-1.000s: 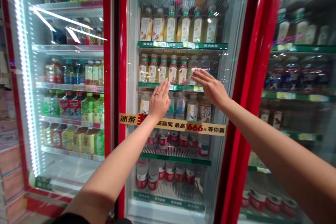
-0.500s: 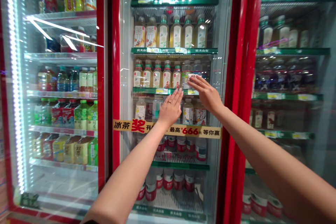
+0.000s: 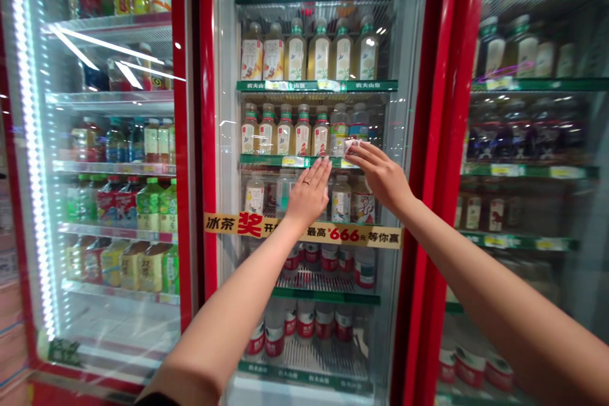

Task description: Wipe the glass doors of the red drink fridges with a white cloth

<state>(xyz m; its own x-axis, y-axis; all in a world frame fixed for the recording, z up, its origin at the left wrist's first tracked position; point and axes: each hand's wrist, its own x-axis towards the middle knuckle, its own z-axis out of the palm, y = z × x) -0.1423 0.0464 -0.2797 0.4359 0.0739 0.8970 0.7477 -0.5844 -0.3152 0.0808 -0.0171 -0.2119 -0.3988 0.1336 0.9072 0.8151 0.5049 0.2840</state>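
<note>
Both hands are raised to the glass door [image 3: 228, 139] of the middle cooler. Left hand [image 3: 308, 195]: palm flat on the glass, fingers straight and close together, spread open, holding nothing; a ring sits on one finger. Its fingertips [image 3: 325, 163] reach the level of the green shelf edge [image 3: 266, 159], and its wrist lies just above the yellow banner [image 3: 366, 236] stuck across the door. Right hand [image 3: 380, 174]: just beside the left and slightly higher, fingers extended and nearly flat, pressing a small white cloth [image 3: 349, 145] against the glass. Only a corner of the cloth shows past the fingertips; whether the fingers pinch it or merely press it, cannot tell. The cloth sits on the glass in front of the third shelf from the top, over the clear bottles at that row's right end. Behind the door: a row of tea bottles [image 3: 284, 132] with green caps to the left of the cloth, taller pale bottles [image 3: 307, 51] on the shelf above, red-labelled water bottles [image 3: 328, 257] below the banner. Red door frames [image 3: 438, 139] flank the glass. The left cooler [image 3: 114, 139], lit by a white strip, holds mixed drinks; the right cooler [image 3: 533, 139] is dim, with reflections on its glass.
</note>
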